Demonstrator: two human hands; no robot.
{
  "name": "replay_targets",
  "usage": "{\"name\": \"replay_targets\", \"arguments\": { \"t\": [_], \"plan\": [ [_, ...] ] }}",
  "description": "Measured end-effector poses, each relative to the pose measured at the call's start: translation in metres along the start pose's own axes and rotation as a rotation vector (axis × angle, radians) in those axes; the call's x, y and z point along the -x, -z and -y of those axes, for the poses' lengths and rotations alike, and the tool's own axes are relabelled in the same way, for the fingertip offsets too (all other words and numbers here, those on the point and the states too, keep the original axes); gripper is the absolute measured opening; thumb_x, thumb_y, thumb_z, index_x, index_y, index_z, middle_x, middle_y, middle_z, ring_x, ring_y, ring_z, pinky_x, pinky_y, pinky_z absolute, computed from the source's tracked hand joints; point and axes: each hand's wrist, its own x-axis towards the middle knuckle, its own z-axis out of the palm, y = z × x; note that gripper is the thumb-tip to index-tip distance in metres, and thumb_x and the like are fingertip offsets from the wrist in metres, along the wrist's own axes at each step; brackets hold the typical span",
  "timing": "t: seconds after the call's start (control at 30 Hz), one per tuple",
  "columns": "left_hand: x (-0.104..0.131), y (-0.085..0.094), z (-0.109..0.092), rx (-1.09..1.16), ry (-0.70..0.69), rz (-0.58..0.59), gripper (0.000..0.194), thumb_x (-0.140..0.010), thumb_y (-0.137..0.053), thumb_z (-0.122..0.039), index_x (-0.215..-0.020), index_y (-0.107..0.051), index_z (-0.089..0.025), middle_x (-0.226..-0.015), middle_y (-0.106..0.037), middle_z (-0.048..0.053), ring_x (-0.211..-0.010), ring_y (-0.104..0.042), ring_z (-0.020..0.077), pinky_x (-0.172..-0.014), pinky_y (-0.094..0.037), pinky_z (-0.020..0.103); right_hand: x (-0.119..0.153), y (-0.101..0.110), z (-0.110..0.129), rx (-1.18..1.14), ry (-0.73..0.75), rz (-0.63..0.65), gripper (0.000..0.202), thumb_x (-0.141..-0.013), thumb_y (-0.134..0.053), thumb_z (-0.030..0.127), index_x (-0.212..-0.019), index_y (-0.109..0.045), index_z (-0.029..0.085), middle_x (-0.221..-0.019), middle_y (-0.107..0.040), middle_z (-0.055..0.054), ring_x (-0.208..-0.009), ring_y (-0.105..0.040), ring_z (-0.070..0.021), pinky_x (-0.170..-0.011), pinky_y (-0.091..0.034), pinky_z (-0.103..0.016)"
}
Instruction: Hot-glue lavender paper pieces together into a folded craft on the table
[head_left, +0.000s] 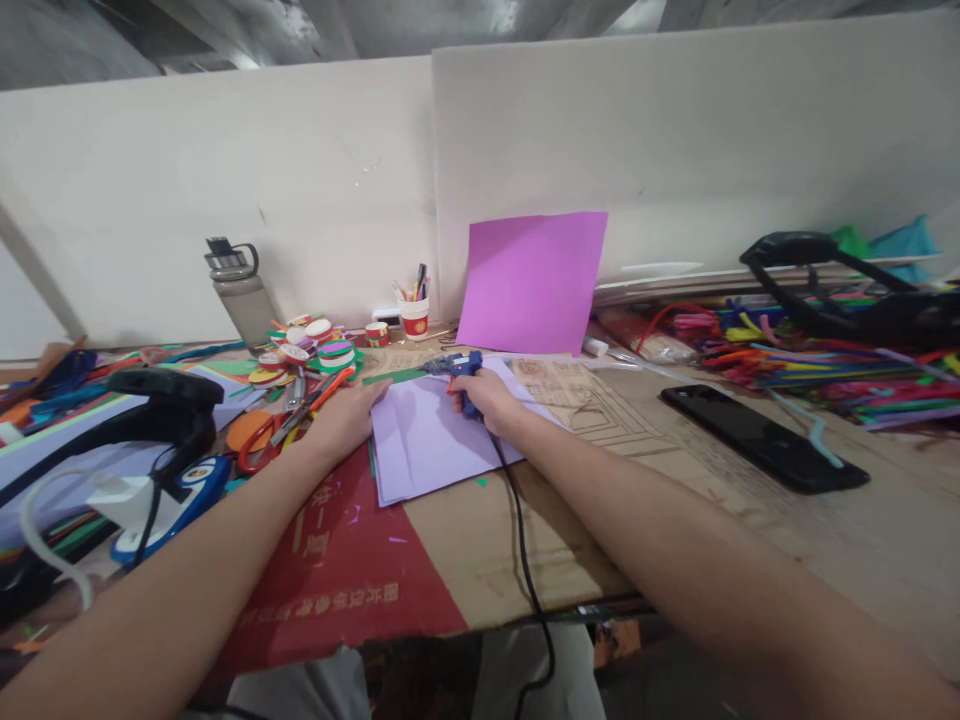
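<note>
A blue glue gun (466, 370) is held in my right hand (487, 398), its nozzle pointing left over a green strip (397, 376). Under it lies a small stack of pale purple paper sheets (427, 445). At the left edge of that stack my left hand (351, 415) rests low beside the green strip; its fingers are too small and partly hidden to tell their pose. A black cord (523, 540) runs from the glue gun down over the table's front edge.
Orange-handled scissors (259, 440) and tape rolls (336, 355) lie left, near a bottle (244, 300). Behind stand a paper cup (414, 318) and a purple sheet (532, 280). A phone (757, 435) and pipe cleaners (787, 360) are right.
</note>
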Motion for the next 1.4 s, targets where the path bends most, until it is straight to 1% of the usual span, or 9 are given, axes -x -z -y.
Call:
{"name": "replay_targets", "arguments": {
  "t": [0.1, 0.23, 0.37, 0.53, 0.7, 0.93, 1.07, 1.23, 1.4],
  "plan": [
    [0.0, 0.004, 0.0, 0.069, -0.014, -0.059, 0.046, -0.081, -0.047, -0.019, -0.125, -0.057, -0.018, -0.118, -0.067, 0.008, -0.11, -0.061, 0.0229, -0.096, -0.046, 0.032, 0.0, 0.0, 0.0, -0.001, -0.002, -0.003, 0.008, -0.065, -0.054, 0.011, -0.059, -0.053, 0.016, -0.043, -0.052, 0.001, -0.038, -0.047, -0.01, -0.039, -0.031, -0.021],
    [-0.003, 0.006, 0.002, 0.139, 0.009, -0.021, 0.045, -0.076, -0.049, -0.016, -0.12, -0.061, -0.017, -0.105, -0.071, 0.006, -0.101, -0.064, 0.0218, -0.091, -0.049, 0.032, -0.001, 0.0, 0.0, -0.007, -0.01, -0.006, 0.008, -0.065, -0.054, 0.01, -0.06, -0.053, 0.016, -0.043, -0.052, 0.001, -0.039, -0.048, -0.0101, -0.039, -0.032, -0.021],
    [-0.001, 0.002, 0.002, 0.127, -0.004, -0.033, 0.041, -0.075, -0.047, -0.012, -0.111, -0.065, -0.016, -0.11, -0.069, 0.008, -0.104, -0.062, 0.0221, -0.092, -0.049, 0.032, -0.001, 0.0, 0.0, -0.01, -0.01, -0.012, 0.008, -0.064, -0.054, 0.01, -0.059, -0.052, 0.016, -0.043, -0.052, 0.001, -0.038, -0.047, -0.0099, -0.038, -0.03, -0.022],
    [0.0, 0.0, -0.001, 0.12, -0.083, -0.113, 0.039, -0.079, -0.042, -0.012, -0.11, -0.065, -0.015, -0.117, -0.065, 0.009, -0.11, -0.058, 0.0217, -0.097, -0.046, 0.033, -0.001, 0.0, -0.001, -0.007, -0.004, -0.008, 0.007, -0.065, -0.054, 0.01, -0.06, -0.053, 0.015, -0.043, -0.052, 0.001, -0.039, -0.048, -0.01, -0.038, -0.03, -0.021],
    [-0.001, 0.004, -0.003, 0.069, -0.019, -0.011, 0.04, -0.075, -0.044, -0.01, -0.105, -0.068, -0.019, -0.111, -0.07, 0.006, -0.104, -0.062, 0.0233, -0.094, -0.048, 0.035, -0.001, 0.001, -0.002, -0.002, -0.005, -0.01, 0.009, -0.064, -0.054, 0.011, -0.057, -0.052, 0.016, -0.042, -0.052, 0.0, -0.038, -0.047, -0.0102, -0.038, -0.031, -0.022],
    [0.001, 0.002, -0.007, 0.026, -0.028, -0.071, 0.045, -0.084, -0.036, -0.011, -0.121, -0.061, -0.015, -0.126, -0.061, 0.01, -0.116, -0.056, 0.023, -0.099, -0.044, 0.035, -0.001, 0.001, -0.002, -0.009, 0.012, 0.008, 0.004, -0.063, -0.055, 0.011, -0.061, -0.055, 0.015, -0.044, -0.053, 0.001, -0.039, -0.048, -0.0099, -0.039, -0.029, -0.021],
    [0.001, 0.002, -0.009, -0.055, 0.037, 0.001, 0.047, -0.081, -0.039, -0.009, -0.121, -0.062, -0.015, -0.121, -0.065, 0.011, -0.111, -0.06, 0.0266, -0.097, -0.045, 0.039, -0.002, 0.001, -0.003, -0.005, 0.012, 0.003, 0.006, -0.063, -0.055, 0.011, -0.059, -0.053, 0.015, -0.044, -0.053, 0.001, -0.039, -0.048, -0.0096, -0.039, -0.029, -0.021],
    [0.0, 0.005, -0.011, -0.143, 0.083, 0.07, 0.042, -0.085, -0.041, -0.015, -0.12, -0.063, -0.02, -0.111, -0.069, 0.012, -0.101, -0.065, 0.0261, -0.085, -0.05, 0.035, -0.003, 0.001, -0.004, -0.012, 0.006, 0.003, 0.005, -0.063, -0.055, 0.011, -0.06, -0.053, 0.015, -0.045, -0.053, 0.001, -0.038, -0.048, -0.0096, -0.038, -0.03, -0.021],
    [0.002, 0.004, -0.012, -0.116, 0.124, 0.048, 0.047, -0.085, -0.038, -0.013, -0.128, -0.056, -0.02, -0.118, -0.067, 0.011, -0.103, -0.064, 0.0235, -0.086, -0.05, 0.033, -0.005, 0.001, -0.007, -0.019, 0.005, -0.009, 0.005, -0.063, -0.055, 0.011, -0.061, -0.054, 0.015, -0.047, -0.054, 0.0, -0.041, -0.049, -0.0101, -0.041, -0.034, -0.021]
  ]
}}
